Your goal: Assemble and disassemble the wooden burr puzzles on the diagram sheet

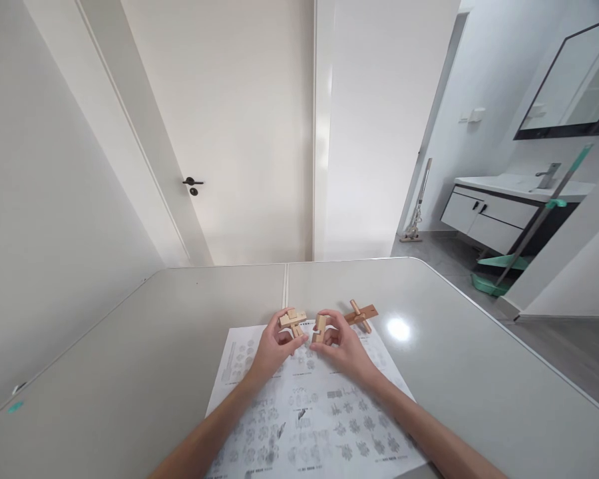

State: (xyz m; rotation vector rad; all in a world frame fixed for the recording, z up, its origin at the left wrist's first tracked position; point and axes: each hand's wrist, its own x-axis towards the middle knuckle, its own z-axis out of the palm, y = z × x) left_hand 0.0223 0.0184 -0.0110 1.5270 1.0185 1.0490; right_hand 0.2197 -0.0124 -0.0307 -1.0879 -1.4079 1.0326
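Observation:
My left hand (pixel 276 345) is closed around a few interlocked pale wooden puzzle pieces (pixel 293 320), held above the paper sheet. Across a small gap, my right hand (pixel 343 342) pinches a single notched wooden puzzle piece (pixel 320 328) upright between thumb and fingers. The two held parts do not touch. Just beyond my right hand lies a darker brown wooden piece (pixel 368 314) with round wooden rods (pixel 355 307) by it. Under both hands is a printed sheet (pixel 299 412) covered in small assembly drawings.
The sheet lies on a light grey table (pixel 130 372) with a seam running to its far edge. Behind it stands a white door (pixel 239 133). To the right are a washbasin cabinet (pixel 494 213), a mop (pixel 419 206) and a green dustpan (pixel 492 285).

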